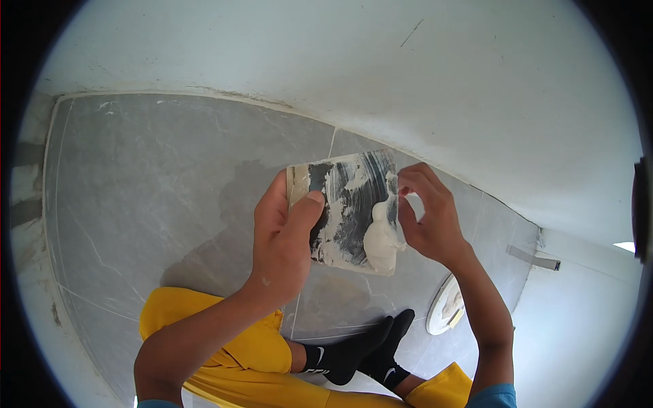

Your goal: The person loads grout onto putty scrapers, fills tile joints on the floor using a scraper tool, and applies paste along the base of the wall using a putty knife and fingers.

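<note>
A flat rectangular board (347, 214), dark with streaks of white paste, is held up over the grey floor. My left hand (289, 234) grips its left side, thumb on the face and fingers behind. A thick lump of white paste (382, 239) sits at the board's lower right. Beside the right edge is my right hand (428, 216), its thumb and forefinger curved close together near the board; whether anything is between the fingertips is too small to make out.
Grey tiled floor (149, 177) meets a white wall (408, 68). A round white lid or dish (445, 306) with paste lies at the right. A grey strip (534, 258) is near the right wall. My legs in yellow trousers (224, 340) and black socks (354, 350) are below.
</note>
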`<action>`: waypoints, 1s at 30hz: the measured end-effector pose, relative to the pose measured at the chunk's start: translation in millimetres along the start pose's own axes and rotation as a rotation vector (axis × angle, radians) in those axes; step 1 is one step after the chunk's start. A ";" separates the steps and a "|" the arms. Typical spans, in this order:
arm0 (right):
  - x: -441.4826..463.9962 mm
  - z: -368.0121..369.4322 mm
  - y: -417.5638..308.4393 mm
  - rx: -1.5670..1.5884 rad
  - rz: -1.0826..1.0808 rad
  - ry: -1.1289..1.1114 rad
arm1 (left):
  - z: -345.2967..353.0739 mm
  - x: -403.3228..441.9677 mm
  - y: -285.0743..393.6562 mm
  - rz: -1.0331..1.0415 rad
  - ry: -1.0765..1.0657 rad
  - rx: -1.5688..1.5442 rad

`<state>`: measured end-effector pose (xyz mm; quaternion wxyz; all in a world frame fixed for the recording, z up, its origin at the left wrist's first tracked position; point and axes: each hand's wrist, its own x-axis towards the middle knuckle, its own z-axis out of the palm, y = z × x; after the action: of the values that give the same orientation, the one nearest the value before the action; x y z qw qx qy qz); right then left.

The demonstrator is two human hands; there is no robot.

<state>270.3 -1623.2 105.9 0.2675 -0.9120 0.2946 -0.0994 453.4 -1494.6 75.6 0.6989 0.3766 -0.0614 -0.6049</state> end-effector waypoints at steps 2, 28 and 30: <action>11.1 20.8 27.1 -0.332 -0.011 -0.093 | 2.6 -7.0 -6.7 0.015 -0.061 0.042; 38.8 60.9 80.7 -1.134 -0.120 -0.363 | 2.3 -7.1 -25.3 -0.147 -0.148 0.094; 49.6 74.1 78.1 -1.156 -0.115 -0.339 | -0.6 -7.9 -25.8 -0.132 -0.082 0.126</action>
<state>297.6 -1674.1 2.4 -0.2338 -0.9272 0.2045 0.2091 431.0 -1486.8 62.5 0.6292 0.3980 -0.1031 -0.6596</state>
